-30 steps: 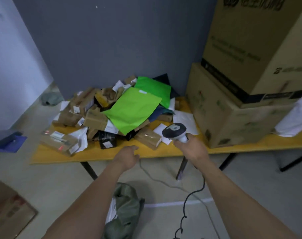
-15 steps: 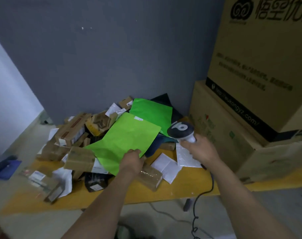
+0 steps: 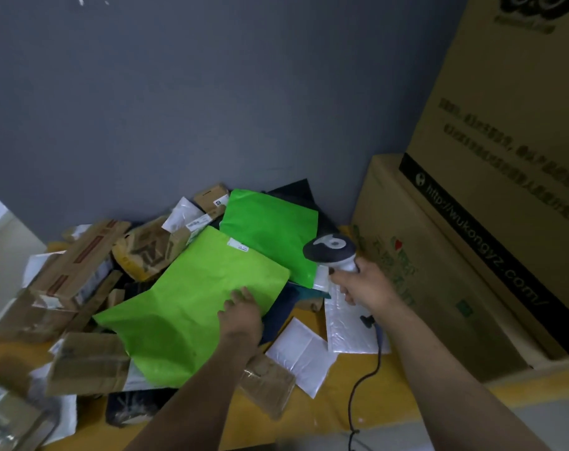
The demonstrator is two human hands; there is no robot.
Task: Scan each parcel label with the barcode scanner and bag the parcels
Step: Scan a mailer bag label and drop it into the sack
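Left fingers (image 3: 239, 296) lie nearly straight on the near green mailer (image 3: 192, 314) at its right edge, the left hand (image 3: 244, 317) resting on it. Right of the mailer, the right hand (image 3: 364, 286) grips the handle of the barcode scanner (image 3: 330, 250), held above a white bubble envelope (image 3: 351, 333). Behind the mailer lies a second green mailer (image 3: 270, 229); brown parcels (image 3: 81, 265) crowd its left, cardboard cartons (image 3: 471, 255) stand far right on the yellow table (image 3: 335, 408).
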